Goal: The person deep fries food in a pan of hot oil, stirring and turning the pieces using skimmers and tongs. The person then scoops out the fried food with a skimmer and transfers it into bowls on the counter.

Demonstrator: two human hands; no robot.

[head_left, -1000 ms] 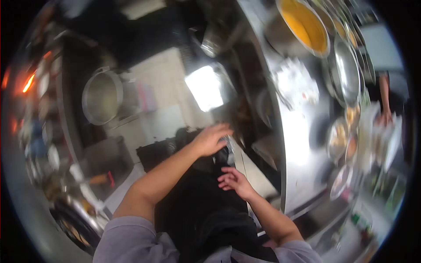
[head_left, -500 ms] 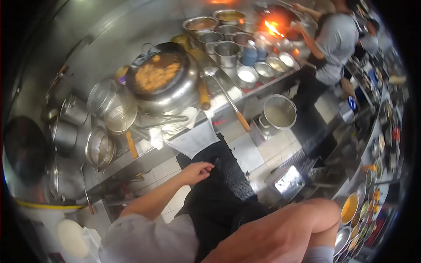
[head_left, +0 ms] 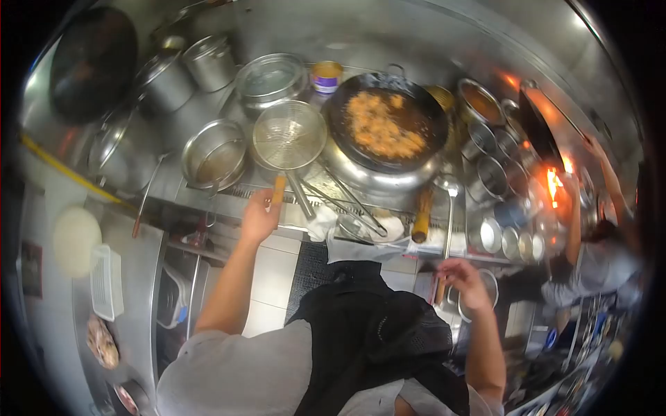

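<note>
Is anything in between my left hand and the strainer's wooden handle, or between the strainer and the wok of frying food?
Nothing visible stands between your left hand and the wooden handle; your fingers are right at it. Nothing visible stands between the strainer and the wok either, apart from the wok's own raised rim.

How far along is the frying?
Looks done: pieces browned in the wok. In hand: left hand grips the strainer by its handle; right hand is at the ladle, grip unclear. Remaining, probably: lifting pieces out; none show in the strainer.
</note>
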